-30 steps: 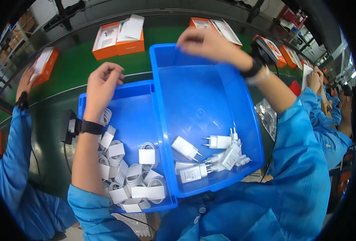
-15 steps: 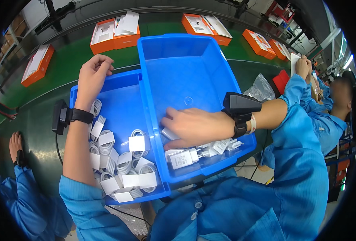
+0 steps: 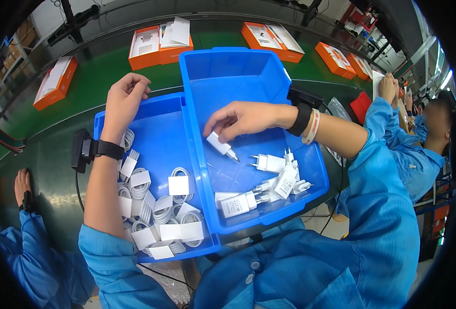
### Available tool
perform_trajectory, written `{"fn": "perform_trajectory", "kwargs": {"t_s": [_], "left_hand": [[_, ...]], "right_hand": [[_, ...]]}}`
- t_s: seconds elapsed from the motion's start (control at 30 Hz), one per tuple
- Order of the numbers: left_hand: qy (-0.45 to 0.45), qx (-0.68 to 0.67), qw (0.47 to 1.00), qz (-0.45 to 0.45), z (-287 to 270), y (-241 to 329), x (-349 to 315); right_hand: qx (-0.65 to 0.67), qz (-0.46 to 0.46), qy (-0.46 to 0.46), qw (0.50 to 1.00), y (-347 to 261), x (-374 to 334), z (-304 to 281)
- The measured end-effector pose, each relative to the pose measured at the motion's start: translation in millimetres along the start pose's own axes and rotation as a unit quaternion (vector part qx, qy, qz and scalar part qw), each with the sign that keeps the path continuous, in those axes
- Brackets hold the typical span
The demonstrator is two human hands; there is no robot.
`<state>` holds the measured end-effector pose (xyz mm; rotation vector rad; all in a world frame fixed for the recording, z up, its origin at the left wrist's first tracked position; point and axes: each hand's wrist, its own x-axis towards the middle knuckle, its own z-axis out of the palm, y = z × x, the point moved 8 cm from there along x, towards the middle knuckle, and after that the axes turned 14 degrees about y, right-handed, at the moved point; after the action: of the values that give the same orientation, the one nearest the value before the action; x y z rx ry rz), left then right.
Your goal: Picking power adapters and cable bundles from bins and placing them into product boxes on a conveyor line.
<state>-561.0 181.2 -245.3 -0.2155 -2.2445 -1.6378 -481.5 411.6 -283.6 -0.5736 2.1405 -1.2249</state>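
Observation:
My right hand (image 3: 241,121) pinches a white plug charger (image 3: 220,144) over the right blue bin (image 3: 310,206), its pins pointing down toward me. Several more white chargers (image 3: 284,180) lie loose in the near part of that bin. My left hand (image 3: 128,98) is raised at the far end of the left blue bin (image 3: 199,252), its fingers curled in loosely with nothing visible in them. In that bin, several coiled white cables (image 3: 161,216) with white paper wraps are heaped toward the near side. Each of my wrists carries a black strapped device.
Beyond the bins, open orange boxes (image 3: 174,54) with white inserts stand on a green surface (image 3: 212,33). A clear plastic bag (image 3: 338,110) and a red object (image 3: 360,106) lie right of the bins. Co-workers in blue sit at both sides; one's hand (image 3: 23,188) rests at left.
My right hand has lifted and drawn away from the charger pile, bringing one charger up in its fingers. The loose chargers now show more. My left hand stays nearly in place.

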Motion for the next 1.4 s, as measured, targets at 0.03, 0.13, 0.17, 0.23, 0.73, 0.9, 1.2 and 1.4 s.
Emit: {"fn": "perform_trajectory", "kwargs": {"t_s": [0.03, 0.13, 0.17, 0.23, 0.73, 0.9, 1.2, 1.4], "left_hand": [[0.000, 0.000, 1.000, 0.001, 0.1, 0.8, -0.2], [0.002, 0.004, 1.000, -0.003, -1.9, -0.3, -0.2], [0.001, 0.001, 1.000, -0.002, -1.4, 0.0, -0.4], [-0.001, -0.002, 1.000, -0.001, -1.5, 0.1, -0.8], [0.016, 0.003, 1.000, 0.001, -2.5, 5.7, -0.5], [0.006, -0.006, 1.000, 0.003, 1.4, 1.2, -0.4], [0.034, 0.033, 0.999, 0.017, 2.7, 3.6, -6.9], [0.048, 0.097, 0.994, 0.025, 6.3, 6.9, -14.4]], "right_hand": [[0.000, 0.000, 0.001, 1.000, -0.8, -1.0, 0.5], [-0.042, -0.049, 0.033, 0.997, -9.5, -2.3, -0.9], [-0.098, -0.082, 0.051, 0.991, -13.0, -3.8, -2.3], [-0.153, -0.114, 0.068, 0.979, -17.3, -5.6, -6.0], [-0.436, -0.232, 0.049, 0.868, -40.0, -37.7, 3.6], [-0.487, -0.201, 0.037, 0.849, -39.1, -30.1, -6.3], [-0.577, -0.218, 0.197, 0.762, -118.3, -20.0, -213.2], [-0.480, -0.267, 0.322, 0.771, -165.1, 75.0, -283.0]]}}
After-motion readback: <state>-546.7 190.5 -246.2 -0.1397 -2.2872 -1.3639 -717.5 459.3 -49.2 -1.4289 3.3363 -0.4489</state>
